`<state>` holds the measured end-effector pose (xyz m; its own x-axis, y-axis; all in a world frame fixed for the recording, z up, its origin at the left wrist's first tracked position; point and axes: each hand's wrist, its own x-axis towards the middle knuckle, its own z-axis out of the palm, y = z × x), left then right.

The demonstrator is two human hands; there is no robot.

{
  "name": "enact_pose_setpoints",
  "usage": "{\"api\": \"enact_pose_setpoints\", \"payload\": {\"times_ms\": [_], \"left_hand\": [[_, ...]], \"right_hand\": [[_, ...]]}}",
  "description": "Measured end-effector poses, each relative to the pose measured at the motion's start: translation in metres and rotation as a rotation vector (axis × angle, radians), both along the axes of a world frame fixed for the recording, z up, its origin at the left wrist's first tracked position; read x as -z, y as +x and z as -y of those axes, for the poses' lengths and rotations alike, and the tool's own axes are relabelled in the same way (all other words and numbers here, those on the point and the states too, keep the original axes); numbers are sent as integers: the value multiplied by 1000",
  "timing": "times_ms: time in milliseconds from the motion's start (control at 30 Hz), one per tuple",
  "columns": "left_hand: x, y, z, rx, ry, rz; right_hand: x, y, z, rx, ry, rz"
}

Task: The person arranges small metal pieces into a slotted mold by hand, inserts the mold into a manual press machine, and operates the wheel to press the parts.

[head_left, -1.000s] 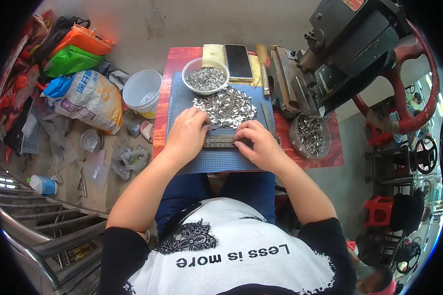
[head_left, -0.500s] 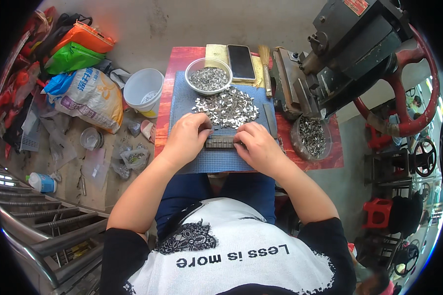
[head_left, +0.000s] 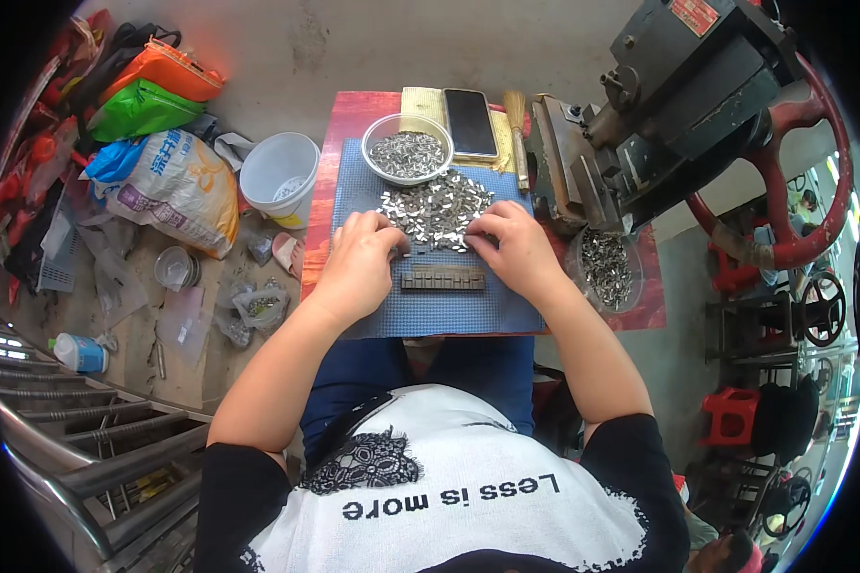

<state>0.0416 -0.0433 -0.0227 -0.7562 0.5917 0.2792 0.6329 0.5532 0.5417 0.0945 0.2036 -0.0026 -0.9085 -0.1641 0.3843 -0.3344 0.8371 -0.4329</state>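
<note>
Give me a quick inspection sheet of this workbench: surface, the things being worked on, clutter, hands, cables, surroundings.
Surface: blue mat on a red table.
Job's things: pile of small metal pieces on the mat; slotted bar lying free nearer the person; bowl and a dish holding more pieces.
Clutter: phone, brush.
Hands: left hand and right hand both at the pile's near edge, fingers on pieces; a grip cannot be told.
Cables: nothing seen.
Surroundings: press with a red wheel on the right; white bucket, bags on the floor on the left.
</note>
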Motion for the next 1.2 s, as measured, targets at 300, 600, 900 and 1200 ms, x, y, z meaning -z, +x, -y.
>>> {"api": "enact_pose_setpoints", "payload": {"times_ms": [300,600,900,1200], "left_hand": [[-6,3,-6,-18,19,67],[-30,9,-7,145,-69,214],[-24,0,-7,82,-31,314],[-8,-4,-22,-32,31,86]], "right_hand": [[-7,8,4,27,-19,116],[-11,35,8,159,-432,271],[1,52,8,-12,-250,161],[4,43,2,-13,-277,182]]}}
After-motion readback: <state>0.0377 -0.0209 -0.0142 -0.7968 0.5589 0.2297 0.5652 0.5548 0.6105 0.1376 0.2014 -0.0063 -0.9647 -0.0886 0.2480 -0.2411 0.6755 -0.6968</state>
